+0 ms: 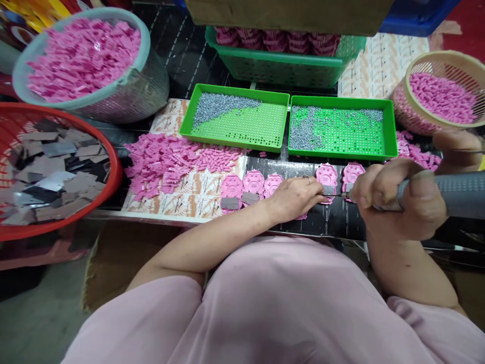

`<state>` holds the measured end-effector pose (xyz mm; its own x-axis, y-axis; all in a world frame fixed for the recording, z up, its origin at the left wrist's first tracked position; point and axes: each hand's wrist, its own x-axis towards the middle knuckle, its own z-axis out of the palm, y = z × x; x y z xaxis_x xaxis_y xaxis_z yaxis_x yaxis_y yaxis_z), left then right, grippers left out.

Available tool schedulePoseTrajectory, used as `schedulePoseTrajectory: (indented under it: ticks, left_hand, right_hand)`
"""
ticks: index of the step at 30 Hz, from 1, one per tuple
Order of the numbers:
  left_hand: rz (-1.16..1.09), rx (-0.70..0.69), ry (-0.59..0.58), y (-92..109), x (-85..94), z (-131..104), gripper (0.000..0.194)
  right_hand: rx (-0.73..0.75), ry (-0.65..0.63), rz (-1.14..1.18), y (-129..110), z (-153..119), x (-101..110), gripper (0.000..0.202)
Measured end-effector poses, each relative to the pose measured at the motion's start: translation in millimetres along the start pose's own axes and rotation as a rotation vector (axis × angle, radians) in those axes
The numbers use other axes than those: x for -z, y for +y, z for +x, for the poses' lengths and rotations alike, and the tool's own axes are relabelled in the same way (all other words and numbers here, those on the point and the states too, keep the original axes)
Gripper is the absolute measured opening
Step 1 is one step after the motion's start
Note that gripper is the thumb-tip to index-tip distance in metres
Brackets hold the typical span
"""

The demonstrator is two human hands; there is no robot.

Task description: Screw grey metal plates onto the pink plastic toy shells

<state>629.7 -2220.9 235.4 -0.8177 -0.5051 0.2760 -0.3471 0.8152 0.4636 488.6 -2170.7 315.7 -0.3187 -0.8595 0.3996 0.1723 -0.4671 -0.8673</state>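
My right hand (403, 199) is wrapped round a grey electric screwdriver (462, 194), which lies nearly level with its thin bit pointing left. The bit reaches the fingertips of my left hand (297, 196). Those fingers are together and press on the lower part of a pink plastic part (326, 175) with a grey plate on it. Just right of it lies another pink part (352, 173), partly behind the screwdriver and my right hand. More pink parts (231, 187) stand in a row to the left, some with grey plates (231, 203). One is mostly hidden under my left hand.
Two green trays (237, 139) (343, 151) of small screws stand behind the row. Loose pink pieces (162, 162) are heaped to the left. A red basket (113, 172) holds grey plates. Blue-green (146, 45) and beige baskets (409, 96) hold pink pieces; a green crate (280, 71) stands behind.
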Motion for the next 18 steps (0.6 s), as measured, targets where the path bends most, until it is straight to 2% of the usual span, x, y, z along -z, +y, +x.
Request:
schedulePoseTrajectory:
  ticks: [6, 11, 16, 18]
  left_hand:
    - [-0.048, 0.005, 0.001, -0.5, -1.9, -1.0, 0.025]
    - [-0.083, 0.048, -0.047, -0.2, -1.0, -1.8, 0.017]
    - [-0.051, 0.078, -0.063, 0.1, 1.1, -1.1, 0.017]
    - [-0.014, 0.072, -0.05, 1.3, 2.2, -0.3, 0.018]
  right_hand:
    - [0.005, -0.034, -0.035, -0.9, 0.0, -1.8, 0.038]
    - [0.066, -0.034, -0.002, 2.9, -0.3, -4.2, 0.003]
    - [0.087, -0.055, -0.004, 2.4, 0.7, -5.3, 0.013]
    - [0.084, -0.058, -0.006, 1.4, 1.2, -5.8, 0.008]
